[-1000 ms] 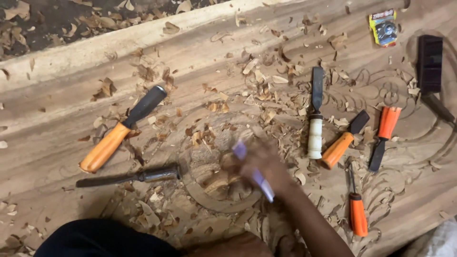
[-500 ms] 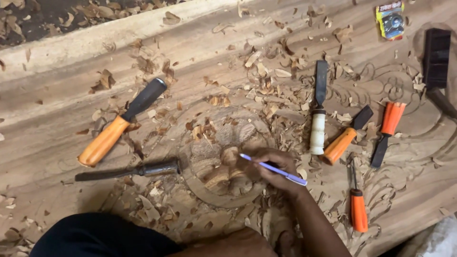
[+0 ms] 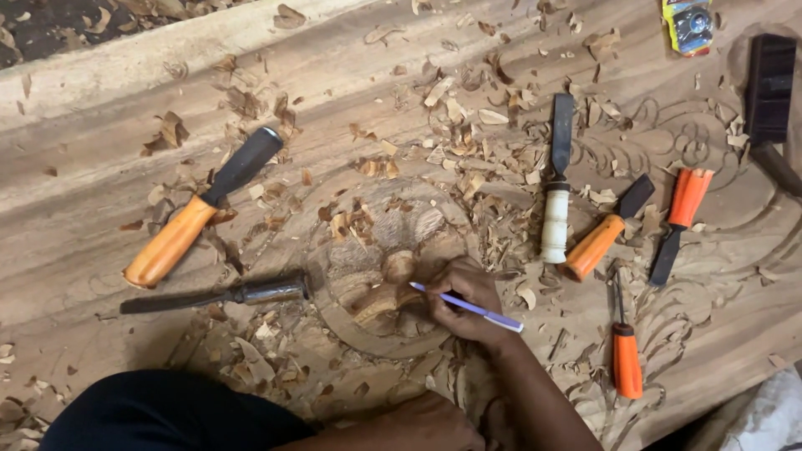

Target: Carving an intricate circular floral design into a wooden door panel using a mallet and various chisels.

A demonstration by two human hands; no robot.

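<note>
My right hand holds a thin blue-and-white pen. Its tip touches the raised carved figure at the middle of a round medallion cut into the big wooden panel. The fingers are pinched around the pen and the wrist rests on the medallion's lower right rim. My left hand lies low at the bottom edge, beside a dark cloth-covered limb. Its fingers are mostly out of sight.
Chisels lie around the medallion: a long orange-handled one and a dark metal one to the left, then a white-handled one, two orange ones and a small orange tool to the right. A black brush lies far right. Wood chips cover the panel.
My right hand was a blur over the medallion a second ago. It has since settled, with the pen laid lower and its tip on the carved figure.
</note>
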